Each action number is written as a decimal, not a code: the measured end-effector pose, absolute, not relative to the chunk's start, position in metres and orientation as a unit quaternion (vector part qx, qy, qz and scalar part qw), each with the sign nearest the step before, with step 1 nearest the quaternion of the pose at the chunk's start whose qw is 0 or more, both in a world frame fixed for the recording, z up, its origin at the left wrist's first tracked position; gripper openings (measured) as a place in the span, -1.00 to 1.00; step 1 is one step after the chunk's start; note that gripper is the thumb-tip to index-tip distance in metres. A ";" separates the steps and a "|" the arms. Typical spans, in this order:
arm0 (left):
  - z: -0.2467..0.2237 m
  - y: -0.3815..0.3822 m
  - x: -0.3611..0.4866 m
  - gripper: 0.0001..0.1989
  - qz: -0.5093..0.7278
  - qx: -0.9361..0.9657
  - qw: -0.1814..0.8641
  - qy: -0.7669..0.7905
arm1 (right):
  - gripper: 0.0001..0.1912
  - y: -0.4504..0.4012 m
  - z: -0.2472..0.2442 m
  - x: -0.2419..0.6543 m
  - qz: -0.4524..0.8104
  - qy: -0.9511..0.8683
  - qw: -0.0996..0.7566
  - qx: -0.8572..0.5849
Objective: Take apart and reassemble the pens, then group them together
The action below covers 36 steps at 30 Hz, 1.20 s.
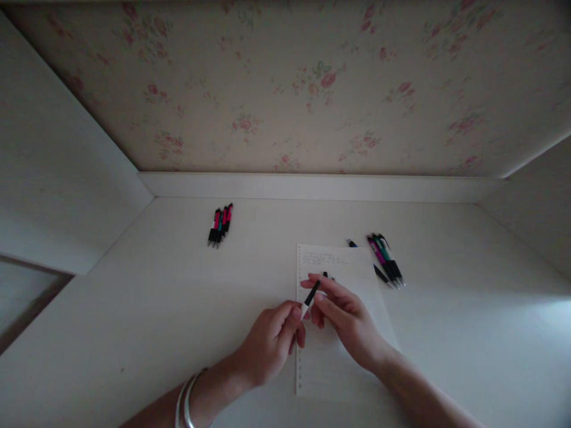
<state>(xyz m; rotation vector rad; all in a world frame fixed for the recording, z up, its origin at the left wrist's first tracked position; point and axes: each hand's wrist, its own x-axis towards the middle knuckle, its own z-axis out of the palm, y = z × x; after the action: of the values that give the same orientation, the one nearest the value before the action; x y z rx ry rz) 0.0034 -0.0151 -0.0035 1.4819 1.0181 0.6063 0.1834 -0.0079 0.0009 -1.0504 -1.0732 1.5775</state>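
My left hand [276, 333] pinches a pen [312, 293] with a white barrel and a black grip between thumb and fingers. The pen tilts up to the right over a punched sheet of paper [348, 368] with handwriting near its top. Close beside the pen's black end is my right hand [350, 321], its fingers apart and loosely curved; whether a fingertip touches the pen I cannot tell. Just beyond the right hand, a small dark end [325, 274] of something shows; the rest is hidden behind the fingers.
On the white desk [178, 333], a bunch of red and teal pens [220, 226] lies at the back left. Purple and teal pens [386, 261] lie right of the paper. Another pen [352, 243] sticks out from under the sheet. A low white ledge [312, 187] and flowered wall stand behind.
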 end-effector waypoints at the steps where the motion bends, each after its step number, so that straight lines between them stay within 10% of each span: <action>1: -0.004 -0.015 0.004 -0.53 0.261 0.637 0.581 0.434 | -0.66 -0.008 0.002 0.183 0.648 -0.425 0.471 -0.423; 36: -0.004 -0.020 0.008 -0.67 0.235 0.747 0.446 0.432 | -0.67 -0.007 0.006 0.180 0.632 -0.413 0.460 -0.467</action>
<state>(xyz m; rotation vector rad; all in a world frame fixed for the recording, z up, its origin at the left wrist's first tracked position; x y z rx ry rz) 0.0083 -0.0197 -0.0039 1.8511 1.0706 0.5817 0.1804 -0.0072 0.0057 -1.1494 -1.0159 1.5569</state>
